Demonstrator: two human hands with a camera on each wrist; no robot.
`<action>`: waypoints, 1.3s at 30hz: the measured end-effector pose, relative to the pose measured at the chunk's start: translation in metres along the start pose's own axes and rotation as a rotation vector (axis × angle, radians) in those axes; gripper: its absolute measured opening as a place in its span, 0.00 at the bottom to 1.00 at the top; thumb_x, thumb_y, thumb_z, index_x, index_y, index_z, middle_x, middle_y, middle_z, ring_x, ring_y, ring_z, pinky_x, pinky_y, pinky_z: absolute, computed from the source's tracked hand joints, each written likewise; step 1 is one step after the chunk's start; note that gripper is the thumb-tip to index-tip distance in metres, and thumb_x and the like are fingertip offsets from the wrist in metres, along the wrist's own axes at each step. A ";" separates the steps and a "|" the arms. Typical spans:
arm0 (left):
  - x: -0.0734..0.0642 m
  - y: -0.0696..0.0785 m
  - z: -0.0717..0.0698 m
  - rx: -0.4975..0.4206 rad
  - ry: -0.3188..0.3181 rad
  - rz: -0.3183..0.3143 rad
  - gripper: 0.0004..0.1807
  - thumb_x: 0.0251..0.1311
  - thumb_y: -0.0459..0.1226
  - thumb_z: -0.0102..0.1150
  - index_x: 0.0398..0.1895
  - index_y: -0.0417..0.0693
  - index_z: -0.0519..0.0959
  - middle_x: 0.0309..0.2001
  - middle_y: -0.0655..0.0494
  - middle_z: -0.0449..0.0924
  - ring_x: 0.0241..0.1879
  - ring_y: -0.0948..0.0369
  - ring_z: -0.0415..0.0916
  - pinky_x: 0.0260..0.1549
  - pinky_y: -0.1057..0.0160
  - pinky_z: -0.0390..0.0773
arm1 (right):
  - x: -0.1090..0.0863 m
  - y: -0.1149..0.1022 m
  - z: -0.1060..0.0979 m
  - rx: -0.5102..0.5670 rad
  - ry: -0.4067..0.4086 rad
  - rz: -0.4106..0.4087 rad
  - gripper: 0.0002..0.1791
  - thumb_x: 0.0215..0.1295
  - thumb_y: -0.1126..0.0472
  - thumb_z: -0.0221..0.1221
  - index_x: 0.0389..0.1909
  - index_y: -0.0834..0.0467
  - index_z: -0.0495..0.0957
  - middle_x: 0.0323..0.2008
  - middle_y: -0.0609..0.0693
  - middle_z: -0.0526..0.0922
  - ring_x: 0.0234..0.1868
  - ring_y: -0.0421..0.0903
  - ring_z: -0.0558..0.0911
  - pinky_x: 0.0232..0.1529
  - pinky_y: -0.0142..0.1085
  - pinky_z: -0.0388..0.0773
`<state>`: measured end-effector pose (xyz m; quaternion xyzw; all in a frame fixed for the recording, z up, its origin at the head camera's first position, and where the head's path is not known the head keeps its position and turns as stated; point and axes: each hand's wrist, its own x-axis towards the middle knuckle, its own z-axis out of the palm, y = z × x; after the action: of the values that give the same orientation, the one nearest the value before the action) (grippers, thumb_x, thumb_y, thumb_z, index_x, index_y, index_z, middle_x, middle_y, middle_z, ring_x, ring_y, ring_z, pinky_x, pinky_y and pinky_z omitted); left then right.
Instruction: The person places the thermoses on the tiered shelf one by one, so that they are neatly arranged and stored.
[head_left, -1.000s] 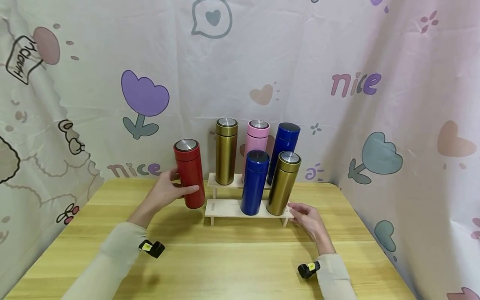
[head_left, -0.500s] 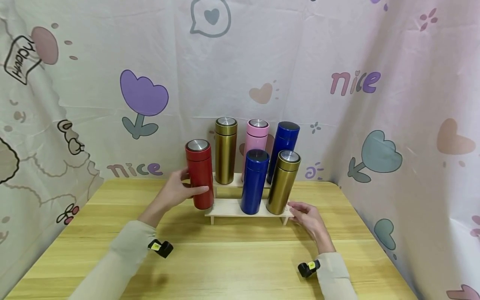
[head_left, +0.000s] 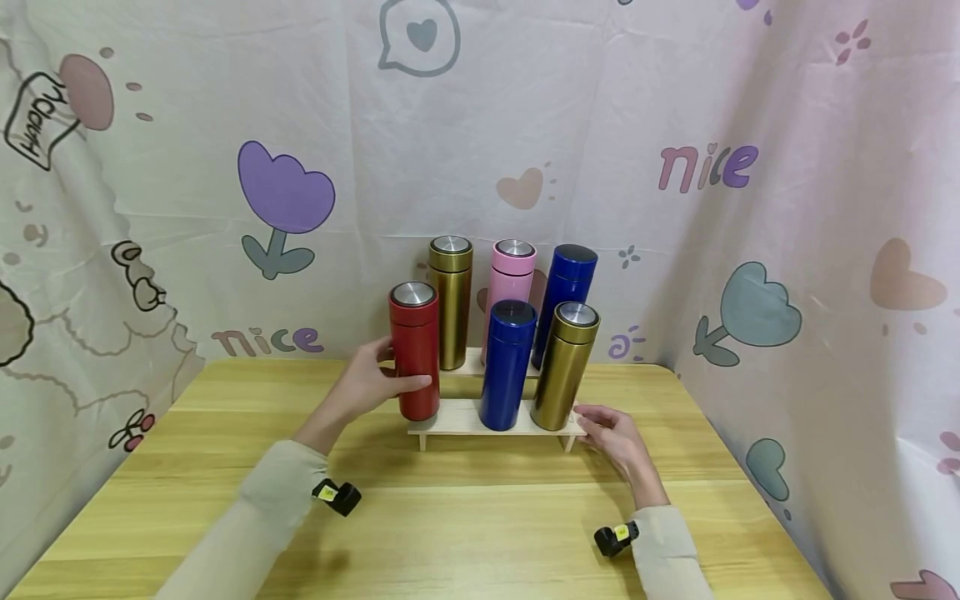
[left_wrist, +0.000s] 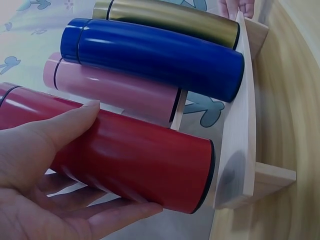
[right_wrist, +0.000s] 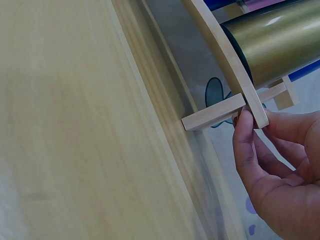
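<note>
My left hand point(head_left: 366, 385) grips a red thermos flask point(head_left: 415, 354) with a steel-topped lid, thumb across its front. The flask stands upright just over the left end of the lower step of a wooden two-step rack point(head_left: 461, 417). In the left wrist view, a narrow gap and a shadow show between its base and the board point(left_wrist: 237, 165). At the rack's other end, my right hand point(head_left: 618, 437) pinches the board's edge between thumb and fingers, clearest in the right wrist view. A blue flask point(head_left: 508, 367) and a gold flask point(head_left: 564, 371) share that lower step.
On the upper step behind stand a gold flask point(head_left: 453, 308), a pink flask point(head_left: 513, 271) and another blue flask point(head_left: 568, 275). The red flask partly covers the rear gold one. A wood-grain table point(head_left: 465, 525) carries the rack, and a printed curtain point(head_left: 420, 133) hangs behind.
The left hand has carried the red flask rightward, from beside the rack to above the left end of its lower step. My right hand keeps its hold on the rack.
</note>
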<state>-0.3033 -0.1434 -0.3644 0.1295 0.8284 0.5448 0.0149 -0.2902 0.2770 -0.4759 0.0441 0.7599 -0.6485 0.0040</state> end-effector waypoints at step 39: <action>0.012 0.002 0.040 0.003 -0.018 -0.012 0.41 0.55 0.44 0.78 0.71 0.46 0.70 0.62 0.43 0.80 0.55 0.44 0.83 0.55 0.46 0.86 | 0.001 0.001 -0.003 0.000 -0.023 -0.003 0.21 0.74 0.68 0.58 0.64 0.73 0.74 0.55 0.59 0.82 0.41 0.39 0.84 0.46 0.31 0.87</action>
<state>-0.3083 -0.1042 -0.3773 0.1297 0.8298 0.5422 0.0254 -0.2910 0.2798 -0.4761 0.0353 0.7597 -0.6492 0.0119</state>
